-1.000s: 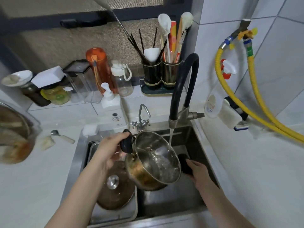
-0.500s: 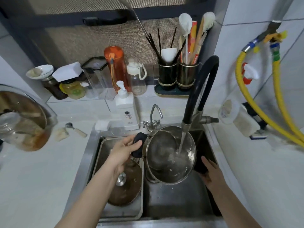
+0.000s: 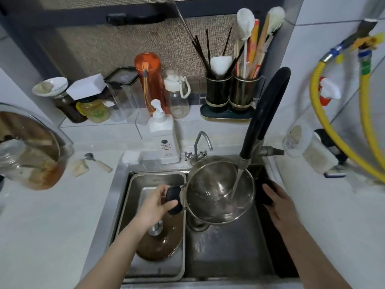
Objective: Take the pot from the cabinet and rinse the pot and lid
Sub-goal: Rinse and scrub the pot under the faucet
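The steel pot [image 3: 210, 195] hangs over the sink basin, its mouth up and slightly tilted toward me. Water runs from the black faucet [image 3: 260, 119] into it. My left hand [image 3: 155, 202] grips the pot's black left handle. My right hand [image 3: 277, 198] holds the black right handle, which it mostly hides. The glass lid [image 3: 164, 240] with a metal knob lies in the steel tray [image 3: 133, 195] on the sink's left side, partly under my left forearm.
A white soap dispenser [image 3: 163, 138] and a small tap [image 3: 200, 147] stand behind the sink. Bottles, jars and two utensil holders [image 3: 231, 94] line the back ledge. A glass bowl with food [image 3: 27, 151] sits at left. Yellow hoses [image 3: 318, 113] hang at right.
The pot has gone from tilted on its side to nearly level under the running water. Both hands stayed on the handles. The camera view shifted downward.
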`<state>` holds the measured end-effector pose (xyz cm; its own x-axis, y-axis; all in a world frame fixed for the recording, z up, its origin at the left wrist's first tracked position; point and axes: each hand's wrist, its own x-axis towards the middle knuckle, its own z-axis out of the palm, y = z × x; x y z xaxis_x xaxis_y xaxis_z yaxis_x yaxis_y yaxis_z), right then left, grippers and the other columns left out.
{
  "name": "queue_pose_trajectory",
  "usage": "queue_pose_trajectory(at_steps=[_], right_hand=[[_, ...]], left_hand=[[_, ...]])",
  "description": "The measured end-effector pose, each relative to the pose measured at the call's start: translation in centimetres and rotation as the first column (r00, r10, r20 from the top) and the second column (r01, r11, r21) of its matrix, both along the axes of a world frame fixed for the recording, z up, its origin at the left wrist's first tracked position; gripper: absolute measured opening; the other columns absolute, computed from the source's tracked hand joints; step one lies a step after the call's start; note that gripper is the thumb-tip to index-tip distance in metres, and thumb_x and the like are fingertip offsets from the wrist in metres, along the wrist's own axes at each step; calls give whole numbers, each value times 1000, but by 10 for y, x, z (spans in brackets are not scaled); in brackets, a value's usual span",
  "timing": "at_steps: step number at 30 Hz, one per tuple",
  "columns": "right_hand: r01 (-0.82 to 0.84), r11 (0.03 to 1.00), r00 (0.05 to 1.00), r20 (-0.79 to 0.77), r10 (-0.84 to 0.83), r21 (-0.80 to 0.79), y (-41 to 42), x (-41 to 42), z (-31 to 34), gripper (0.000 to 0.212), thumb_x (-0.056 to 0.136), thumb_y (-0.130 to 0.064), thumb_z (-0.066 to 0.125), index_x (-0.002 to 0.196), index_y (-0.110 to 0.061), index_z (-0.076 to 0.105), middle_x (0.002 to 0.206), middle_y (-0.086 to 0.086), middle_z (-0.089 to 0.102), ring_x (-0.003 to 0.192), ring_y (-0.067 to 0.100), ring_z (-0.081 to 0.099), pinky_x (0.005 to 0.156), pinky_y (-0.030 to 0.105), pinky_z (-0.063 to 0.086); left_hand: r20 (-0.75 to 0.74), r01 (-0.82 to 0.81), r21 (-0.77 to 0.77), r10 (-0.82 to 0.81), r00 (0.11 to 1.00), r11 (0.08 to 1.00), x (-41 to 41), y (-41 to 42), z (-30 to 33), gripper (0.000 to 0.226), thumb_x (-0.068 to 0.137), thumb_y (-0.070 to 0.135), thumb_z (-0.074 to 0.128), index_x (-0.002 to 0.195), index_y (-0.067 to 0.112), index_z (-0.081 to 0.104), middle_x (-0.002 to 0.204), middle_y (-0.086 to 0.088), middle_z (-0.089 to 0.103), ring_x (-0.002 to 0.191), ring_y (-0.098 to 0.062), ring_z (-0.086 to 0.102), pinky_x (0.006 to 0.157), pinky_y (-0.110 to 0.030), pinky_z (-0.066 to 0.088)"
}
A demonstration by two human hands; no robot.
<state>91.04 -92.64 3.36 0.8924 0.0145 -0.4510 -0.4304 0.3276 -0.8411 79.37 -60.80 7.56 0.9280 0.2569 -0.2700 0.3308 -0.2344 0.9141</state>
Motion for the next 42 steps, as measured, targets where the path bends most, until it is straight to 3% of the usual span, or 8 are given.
queue_pose_trajectory(at_steps=[4, 10, 19, 23, 27, 30, 33, 42], right_hand=[[83, 996, 996, -22, -84, -45, -18, -12, 3, 14, 88, -18, 62, 97, -21, 72, 89, 0, 76, 80, 17, 72, 57, 25, 57], [89, 988, 986, -132, -106, -126, -22, -31, -5, 19, 89, -18, 60, 107, -18, 66, 93, 5, 71, 83, 22, 65, 71, 38, 55], [4, 994, 975, -221, -27, -107, -14, -44, -10, 29, 94, -25, 52, 122, -18, 57, 114, 8, 63, 96, 26, 60, 84, 42, 46], [-84, 929, 995, 24, 99, -360, 6, -33, 18, 34, 90, -31, 59, 124, -23, 59, 124, 0, 61, 110, 17, 58, 96, 34, 45], [-119, 822, 897, 295, 329, -557, 30, -21, 65, 23, 85, -31, 65, 100, -48, 63, 105, -26, 60, 97, -10, 56, 82, 6, 40], [-189, 730, 830, 290, 476, -657, 45, -16, 73, 19, 84, -24, 66, 93, -40, 68, 92, -26, 62, 86, -17, 56, 75, 4, 40], [-204, 744, 830, 291, 476, -636, 50, -14, 69, 12, 83, -20, 68, 92, -26, 73, 89, -18, 66, 82, -13, 58, 74, 5, 43], [-290, 782, 814, 287, 505, -552, 45, -22, 79, 30, 85, -17, 65, 93, -46, 71, 96, -19, 73, 93, -5, 65, 78, 6, 48]], left_hand=[[25, -73, -237, 81, 996, 969, 8, -24, -7, 20, 83, -5, 63, 93, 11, 56, 86, -6, 61, 80, -15, 57, 74, -24, 48], [16, -196, -536, 242, 970, 821, 18, -39, -1, 19, 86, 2, 59, 105, 2, 55, 86, -11, 63, 72, -19, 63, 70, -30, 53], [166, 21, -347, 39, 985, 938, 32, -47, 24, 27, 84, 4, 65, 110, 10, 62, 104, -8, 71, 97, -19, 66, 88, -31, 52], [246, 54, -274, 16, 969, 960, 32, -58, 21, 23, 84, 4, 65, 105, 13, 64, 101, -6, 72, 93, -15, 67, 82, -24, 53], [268, 87, -185, -35, 963, 979, 36, -63, 18, 22, 83, 7, 68, 102, 18, 66, 96, -2, 71, 90, -14, 67, 80, -24, 51], [282, 145, -99, -112, 953, 984, 41, -70, 21, 21, 82, 11, 70, 99, 23, 67, 92, 3, 72, 86, -9, 67, 77, -20, 52], [301, 155, -78, -125, 945, 985, 48, -79, 27, 21, 81, 12, 71, 92, 29, 67, 86, 8, 71, 79, -3, 65, 71, -13, 50], [235, 201, 30, -202, 951, 979, 75, -104, 40, 22, 74, 20, 78, 83, 37, 67, 83, 10, 72, 80, -6, 68, 71, -15, 52]])
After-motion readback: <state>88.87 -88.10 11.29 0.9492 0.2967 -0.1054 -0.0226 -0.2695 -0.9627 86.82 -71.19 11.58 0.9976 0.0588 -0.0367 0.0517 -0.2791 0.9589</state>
